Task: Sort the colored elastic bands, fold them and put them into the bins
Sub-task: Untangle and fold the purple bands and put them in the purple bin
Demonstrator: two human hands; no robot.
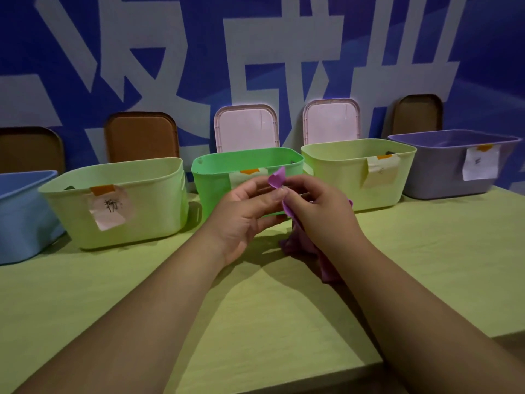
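Note:
A purple elastic band (297,240) hangs between my hands above the middle of the table. Its top end pokes up past my fingertips and the rest trails down onto the tabletop under my right wrist. My left hand (244,214) pinches the upper part between thumb and fingers. My right hand (318,209) grips the band just beside it, fingers curled round the fabric. Both hands are in front of the bright green bin (216,180). Part of the band is hidden behind my right hand.
Bins stand in a row along the wall: a blue bin (20,220), a pale green bin (147,200), the bright green one, another pale green bin (335,169) and a purple bin (434,172). Lids lean against the wall behind. The table's front edge (284,373) is near.

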